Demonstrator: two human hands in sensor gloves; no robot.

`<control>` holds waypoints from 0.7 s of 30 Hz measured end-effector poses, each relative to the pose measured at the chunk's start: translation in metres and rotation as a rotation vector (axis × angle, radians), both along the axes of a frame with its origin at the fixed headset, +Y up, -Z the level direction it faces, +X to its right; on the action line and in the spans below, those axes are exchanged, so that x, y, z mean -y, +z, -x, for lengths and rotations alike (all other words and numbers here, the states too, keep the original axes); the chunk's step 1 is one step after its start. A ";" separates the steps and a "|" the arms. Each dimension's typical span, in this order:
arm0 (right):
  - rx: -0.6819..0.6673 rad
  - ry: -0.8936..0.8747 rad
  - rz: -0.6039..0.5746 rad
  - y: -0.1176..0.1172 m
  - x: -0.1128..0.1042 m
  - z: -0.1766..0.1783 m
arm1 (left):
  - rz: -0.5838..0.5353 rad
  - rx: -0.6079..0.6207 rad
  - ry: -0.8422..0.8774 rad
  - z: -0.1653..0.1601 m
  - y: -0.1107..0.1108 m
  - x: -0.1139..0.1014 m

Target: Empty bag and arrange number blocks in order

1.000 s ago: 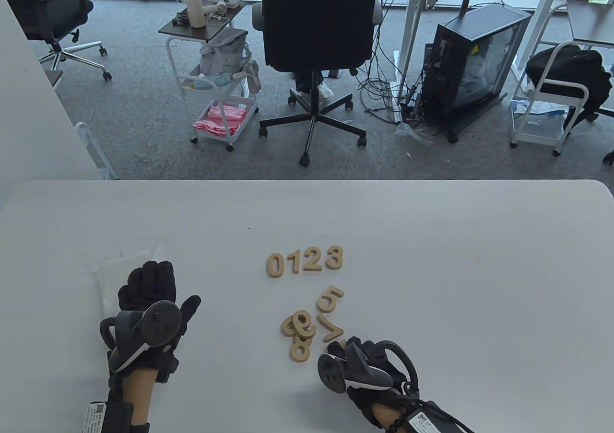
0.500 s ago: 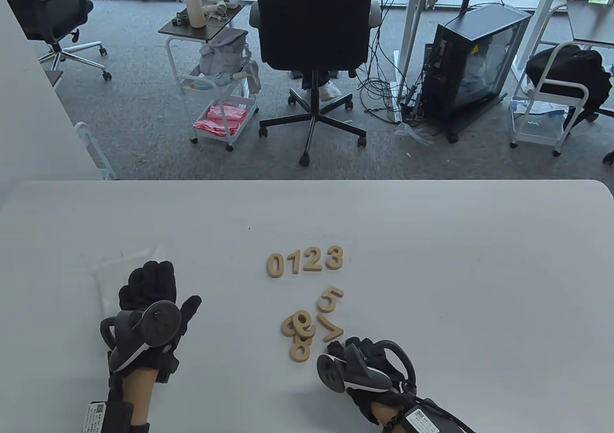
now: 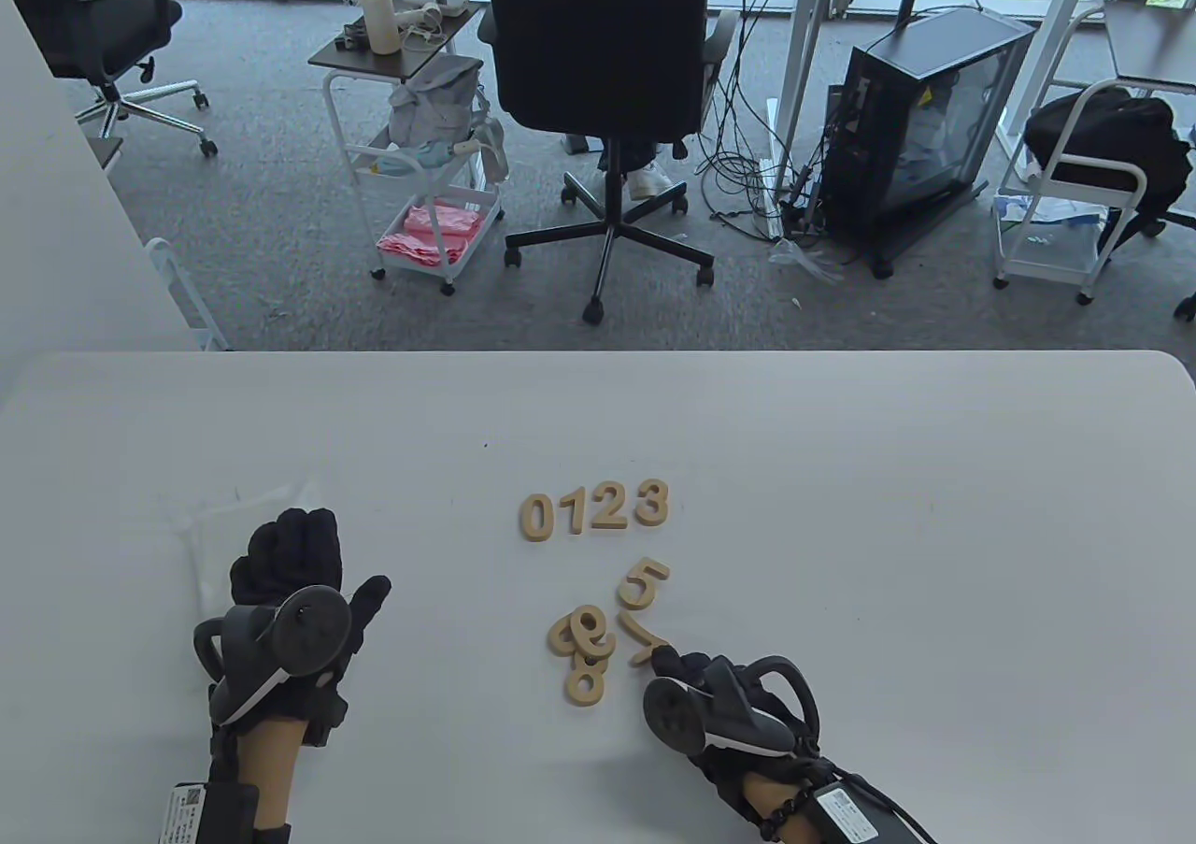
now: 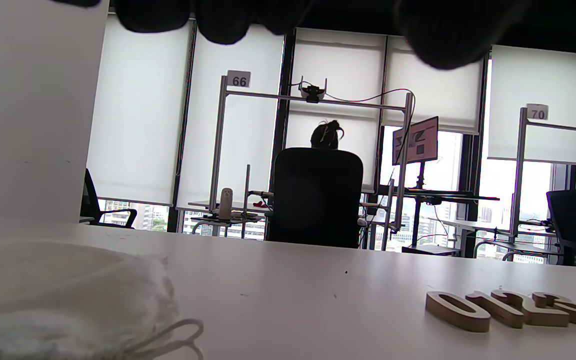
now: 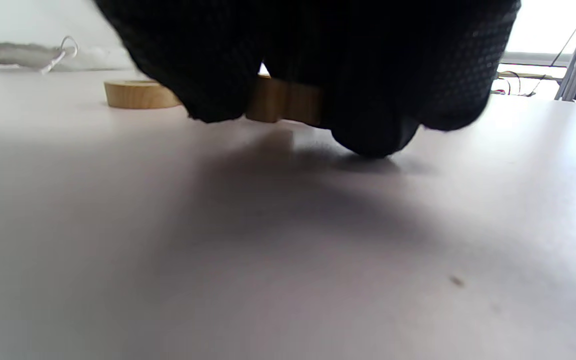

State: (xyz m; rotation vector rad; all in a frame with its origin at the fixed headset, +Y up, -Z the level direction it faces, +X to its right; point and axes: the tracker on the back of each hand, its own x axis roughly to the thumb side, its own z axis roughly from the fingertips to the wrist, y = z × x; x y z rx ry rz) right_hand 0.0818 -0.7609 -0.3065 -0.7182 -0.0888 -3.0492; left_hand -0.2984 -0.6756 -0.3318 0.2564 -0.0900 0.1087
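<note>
Left wrist view showed signs reading 66 and 70. Blocks 0123 lined the desk; right hand gripped a block; left hand lay flat, fingers extended, on the bag.

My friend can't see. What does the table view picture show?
Wooden number blocks 0123 sit in a row on a white table. Nearer, the right hand touches one of several jumbled blocks; the left hand rests apart.
</note>
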 end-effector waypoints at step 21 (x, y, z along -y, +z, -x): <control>0.386 -0.215 -0.127 -0.085 -0.043 -0.082 | -0.026 0.005 -0.002 0.000 0.001 -0.004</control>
